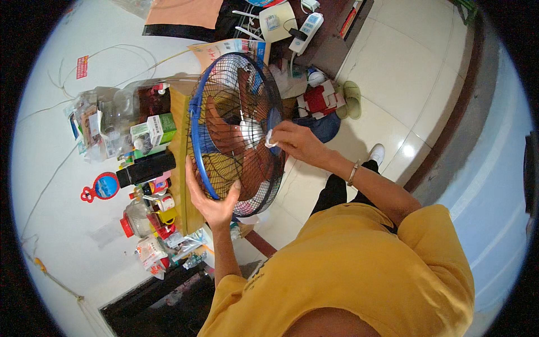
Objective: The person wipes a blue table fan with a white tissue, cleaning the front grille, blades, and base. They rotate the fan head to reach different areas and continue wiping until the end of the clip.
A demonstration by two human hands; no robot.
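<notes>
An electric fan with a black wire guard (262, 181) and a blue rim (197, 147) stands before me, its reddish-brown blades (219, 126) showing through the wires. My left hand (212, 202) grips the guard's lower edge, the thumb over the wires and the fingers on the rim's far side. Between the fingertips of my right hand (297, 141) is a crumpled white tissue or cloth (269, 139). It touches the blue centre cap (275, 120) of the guard.
Left of the fan, a wooden surface (191, 217) borders bottles, boxes and a red-framed mirror (106, 185). A power strip (307, 33) and a white router (278, 22) lie on a dark table. Slippers (353, 99) and a red-and-white box (318, 101) are beyond the fan.
</notes>
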